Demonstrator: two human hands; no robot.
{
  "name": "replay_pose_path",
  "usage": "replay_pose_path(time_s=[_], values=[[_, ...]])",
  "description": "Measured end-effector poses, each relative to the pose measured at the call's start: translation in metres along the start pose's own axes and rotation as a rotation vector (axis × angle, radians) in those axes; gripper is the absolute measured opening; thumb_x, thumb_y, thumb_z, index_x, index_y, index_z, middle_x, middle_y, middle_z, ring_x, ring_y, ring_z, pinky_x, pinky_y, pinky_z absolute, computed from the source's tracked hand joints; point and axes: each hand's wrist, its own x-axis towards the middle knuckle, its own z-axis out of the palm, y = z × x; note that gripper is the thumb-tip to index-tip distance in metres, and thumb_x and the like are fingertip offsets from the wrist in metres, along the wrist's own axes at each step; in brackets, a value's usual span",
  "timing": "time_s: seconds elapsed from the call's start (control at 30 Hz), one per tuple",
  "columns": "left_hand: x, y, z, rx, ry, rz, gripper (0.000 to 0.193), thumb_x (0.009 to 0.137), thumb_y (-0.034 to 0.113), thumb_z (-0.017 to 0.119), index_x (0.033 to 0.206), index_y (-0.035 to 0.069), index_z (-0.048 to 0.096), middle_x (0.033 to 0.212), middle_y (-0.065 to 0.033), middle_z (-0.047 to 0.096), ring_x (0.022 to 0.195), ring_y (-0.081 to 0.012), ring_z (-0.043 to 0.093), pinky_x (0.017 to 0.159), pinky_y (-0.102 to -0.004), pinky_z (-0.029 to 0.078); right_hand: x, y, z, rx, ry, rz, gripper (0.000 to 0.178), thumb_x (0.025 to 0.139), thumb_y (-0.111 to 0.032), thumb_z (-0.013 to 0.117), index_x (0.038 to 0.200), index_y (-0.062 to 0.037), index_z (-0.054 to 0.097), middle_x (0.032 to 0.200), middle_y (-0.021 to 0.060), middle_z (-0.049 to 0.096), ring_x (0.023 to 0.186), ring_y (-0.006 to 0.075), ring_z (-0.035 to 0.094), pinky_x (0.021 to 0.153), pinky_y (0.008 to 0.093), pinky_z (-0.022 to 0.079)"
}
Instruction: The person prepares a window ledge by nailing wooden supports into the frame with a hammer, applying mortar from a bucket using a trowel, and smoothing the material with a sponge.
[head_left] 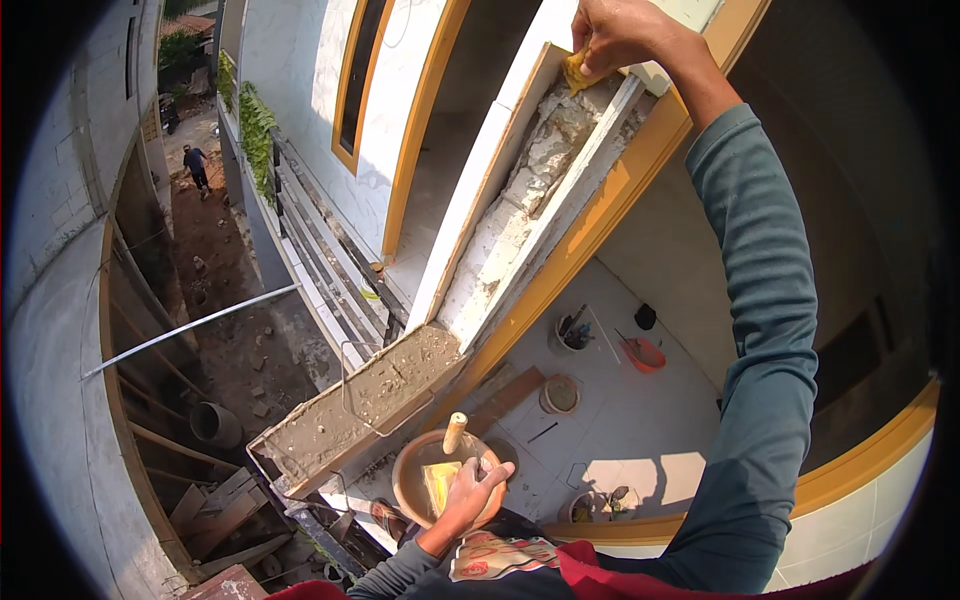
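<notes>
At the top, my right hand (625, 38) is closed round a yellow sponge-like piece (577, 72). It presses this to the upper end of a rough, mortar-filled channel (535, 180) between two pale edge strips. Low in the middle, my left hand (472, 494) is closed at the near side of a brown bowl (404, 468), seemingly gripping it; its fingertips are partly hidden. A tool with a light wooden handle (455, 428) sticks up from the bowl. Beside my left fingers in the bowl lies a yellow and white piece (438, 484).
A ledge of wet grey mortar (365, 395) with wire clamps crosses the middle. Below right, the tiled floor holds a tool bucket (570, 335), another bucket (560, 394) and an orange basin (643, 354). Another person (197, 168) stands far below left, beyond the drop.
</notes>
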Motion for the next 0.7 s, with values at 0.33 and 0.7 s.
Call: replay_pose_path(time_s=[0.33,0.7], values=[[0.000,-0.007,-0.002,-0.059,0.008,0.021,0.055,0.081,0.052,0.070,0.086,0.000,0.052,0.080,-0.0082,0.052,0.078,-0.0183,0.050,0.074,-0.0334,0.043,0.009,-0.006,0.018,0.073,0.095,-0.007,0.051,0.074,-0.022,0.082,0.119,-0.0048,0.065,0.111,0.0135,0.067,0.105,0.0253,0.064,0.096,0.0372,0.050],[-0.007,0.001,-0.001,0.005,0.049,0.044,0.059,0.080,0.055,0.069,0.089,0.000,0.051,0.080,-0.0103,0.052,0.079,-0.0204,0.052,0.076,-0.0354,0.043,-0.040,-0.019,0.030,0.130,0.720,-0.178,0.051,0.072,-0.017,0.082,0.118,-0.0030,0.064,0.102,0.0134,0.068,0.097,0.0233,0.065,0.092,0.0345,0.053]])
